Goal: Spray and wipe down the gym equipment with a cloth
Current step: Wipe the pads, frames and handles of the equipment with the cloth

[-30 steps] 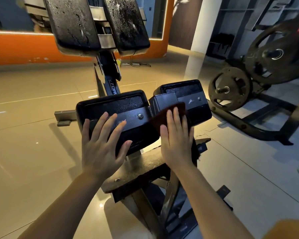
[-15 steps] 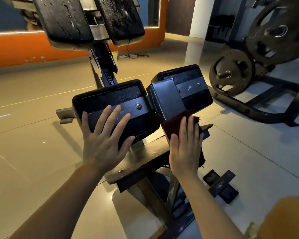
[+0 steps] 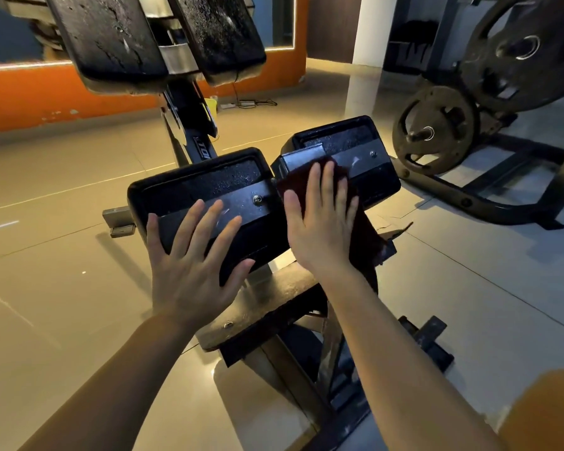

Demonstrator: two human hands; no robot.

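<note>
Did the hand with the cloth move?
Yes. The right hand slid the cloth back up the right pad, away from the base plate.

A single wide-angle head-worn camera looks forward and steeply down from close range over both outstretched hands, the left hand (image 3: 189,271) and right hand (image 3: 323,229), onto a black padded gym machine (image 3: 209,187), with tiled floor (image 3: 46,288) beyond.

Two pads sit side by side on the machine frame (image 3: 264,304): the left hand (image 3: 189,265) lies flat on the left pad (image 3: 205,196), and the right hand (image 3: 323,222) presses the cloth (image 3: 365,232) against the right pad (image 3: 368,157). Behind them rise two upper pads (image 3: 111,37), and weight plates (image 3: 435,130) stand to the right.
</note>
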